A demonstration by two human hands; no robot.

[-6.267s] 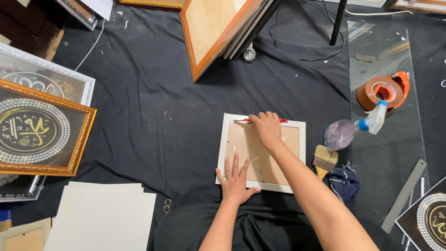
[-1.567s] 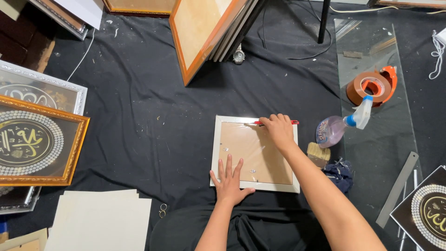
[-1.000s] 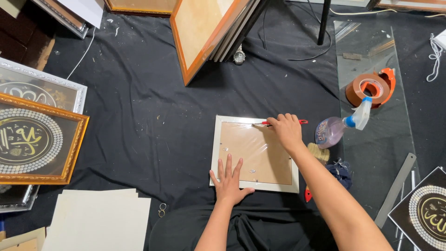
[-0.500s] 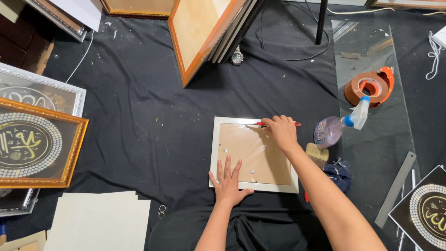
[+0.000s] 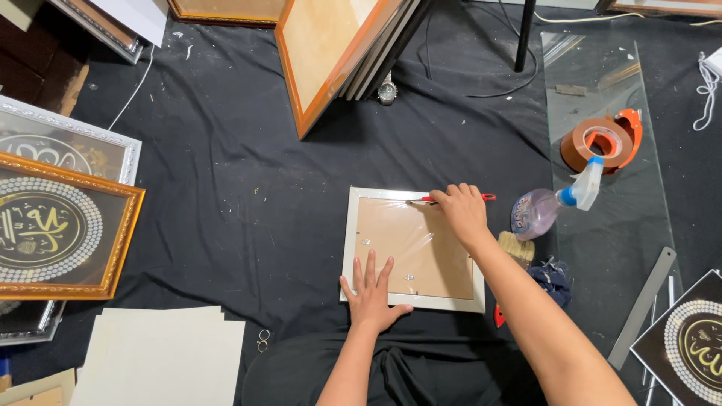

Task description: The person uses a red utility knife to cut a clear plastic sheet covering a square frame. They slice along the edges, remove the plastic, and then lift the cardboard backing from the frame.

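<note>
A white frame (image 5: 350, 248) lies face down on the black cloth (image 5: 226, 188) in the near middle, its brown backing covered with clear film that glints and blurs a few small marks on it. The left hand (image 5: 371, 295) lies flat on the frame's near edge, fingers spread, gripping nothing. The right hand (image 5: 460, 212) is at the far right corner, fingers curled shut around a red tool (image 5: 487, 197); only its red end to the right and a thin tip to the left show, so its kind is hard to tell. Just right of the frame, the forearm partly hides a brush (image 5: 517, 246), a dark rag (image 5: 555, 277) and a small red thing near the frame's near right corner. A spray bottle (image 5: 541, 209) lies on its side beside them, with a tape dispenser (image 5: 602, 141) farther off on a glass sheet (image 5: 617, 225). Framed pictures at the left and near right are cut off by the view's edges.
</note>
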